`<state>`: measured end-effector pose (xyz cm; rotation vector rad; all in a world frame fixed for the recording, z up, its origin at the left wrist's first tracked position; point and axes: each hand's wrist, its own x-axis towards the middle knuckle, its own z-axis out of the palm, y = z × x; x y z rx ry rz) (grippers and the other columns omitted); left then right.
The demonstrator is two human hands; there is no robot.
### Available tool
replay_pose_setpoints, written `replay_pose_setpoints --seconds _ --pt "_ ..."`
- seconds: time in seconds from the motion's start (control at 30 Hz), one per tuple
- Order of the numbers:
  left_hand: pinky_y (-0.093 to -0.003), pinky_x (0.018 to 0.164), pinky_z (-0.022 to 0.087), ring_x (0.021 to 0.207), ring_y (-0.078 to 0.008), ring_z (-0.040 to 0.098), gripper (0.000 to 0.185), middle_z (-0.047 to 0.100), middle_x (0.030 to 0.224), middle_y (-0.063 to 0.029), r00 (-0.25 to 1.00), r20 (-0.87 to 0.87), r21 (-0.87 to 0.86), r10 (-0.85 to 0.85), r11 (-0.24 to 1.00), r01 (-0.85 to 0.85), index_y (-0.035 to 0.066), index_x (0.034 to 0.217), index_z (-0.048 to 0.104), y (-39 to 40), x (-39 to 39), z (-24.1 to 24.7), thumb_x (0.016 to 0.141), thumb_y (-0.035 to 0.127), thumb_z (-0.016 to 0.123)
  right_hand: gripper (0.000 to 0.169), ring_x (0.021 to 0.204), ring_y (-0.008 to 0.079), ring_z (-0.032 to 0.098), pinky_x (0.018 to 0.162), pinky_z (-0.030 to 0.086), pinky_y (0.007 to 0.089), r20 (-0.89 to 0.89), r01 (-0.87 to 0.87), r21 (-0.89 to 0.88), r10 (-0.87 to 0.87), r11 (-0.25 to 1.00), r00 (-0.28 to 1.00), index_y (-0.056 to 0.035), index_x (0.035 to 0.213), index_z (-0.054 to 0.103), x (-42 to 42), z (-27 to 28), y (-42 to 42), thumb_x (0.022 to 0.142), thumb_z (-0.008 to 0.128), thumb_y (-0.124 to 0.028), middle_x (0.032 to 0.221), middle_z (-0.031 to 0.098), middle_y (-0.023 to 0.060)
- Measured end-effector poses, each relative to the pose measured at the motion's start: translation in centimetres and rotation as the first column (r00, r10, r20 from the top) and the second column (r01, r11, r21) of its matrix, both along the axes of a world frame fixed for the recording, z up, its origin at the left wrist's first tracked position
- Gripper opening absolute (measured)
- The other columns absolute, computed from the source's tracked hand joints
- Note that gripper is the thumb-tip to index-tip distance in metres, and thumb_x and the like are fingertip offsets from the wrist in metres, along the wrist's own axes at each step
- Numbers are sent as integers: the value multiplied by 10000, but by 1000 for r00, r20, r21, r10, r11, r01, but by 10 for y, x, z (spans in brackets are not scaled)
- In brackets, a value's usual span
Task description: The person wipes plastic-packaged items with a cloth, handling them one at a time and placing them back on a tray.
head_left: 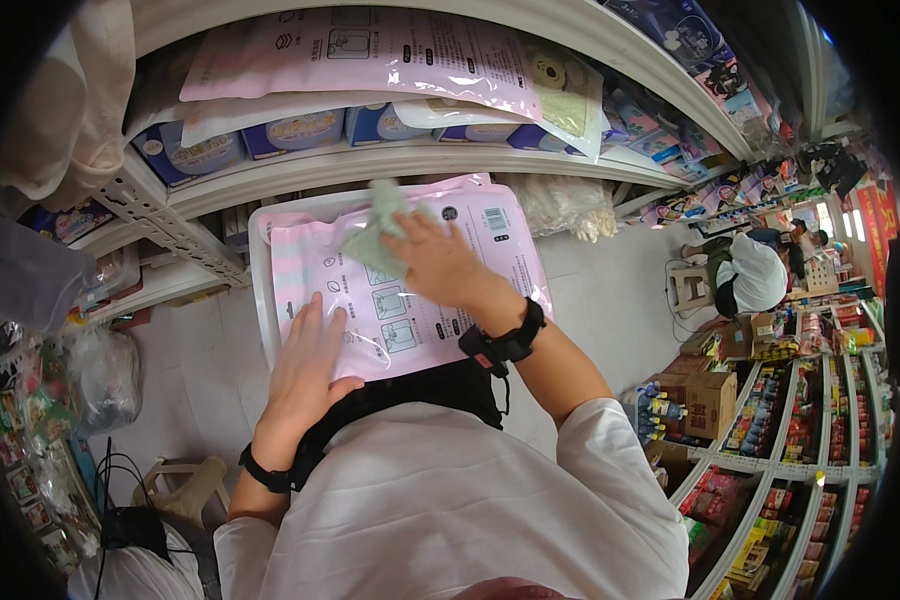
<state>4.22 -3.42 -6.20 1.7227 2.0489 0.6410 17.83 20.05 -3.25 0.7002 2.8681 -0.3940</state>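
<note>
A flat pink plastic package [450, 330], printed with writing, small drawings and a barcode, lies before me over a white tray-like container [259, 247]. At least one more pink package shows beneath its far edge. My right hand [442, 259] presses a pale green cloth [381, 225] onto the far left part of the top package; the cloth is blurred. My left hand [307, 364] rests with fingers spread on the package's near left corner and holds nothing. Both wrists wear black bands.
Beyond the package, a white metal shelf [420, 169] carries more pink packages [375, 64] and blue-purple boxes [292, 135]. A clear bag of pale goods [570, 206] hangs below it. Stocked shelves [780, 465] and a cardboard box [709, 405] stand at right. A person [754, 274] sits farther off.
</note>
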Motion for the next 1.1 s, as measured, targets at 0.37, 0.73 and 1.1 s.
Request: replay_pose_setpoints --seconds 0.37,0.73,1.1 --pt "-483 1094 391 1345 -472 399 930 357 1509 -313 1000 2 69 -22 997 21 -4 1408 455 3 4 4 621 172 917 678 1479 416 301 1146 316 630 -1 422 159 -428 892 904 -85 1497 431 61 -18 69 854 617 -193 1597 327 214" --pt "-488 1086 396 1337 -473 412 965 364 1518 -295 1000 24 88 1 996 -3 13 1418 459 3 6 4 581 138 923 728 1421 452 381 1111 418 519 -33 506 33 -505 862 862 -27 1443 485 58 -6 89 849 703 -388 1533 381 293" --pt "-462 1121 388 1389 -445 395 974 303 1597 -232 1000 3 27 4 1000 -4 48 1463 481 1 4 0 609 226 912 565 1439 468 344 1153 351 519 -68 271 105 -265 957 962 -99 1459 495 55 -16 54 900 576 -136 1558 364 266"
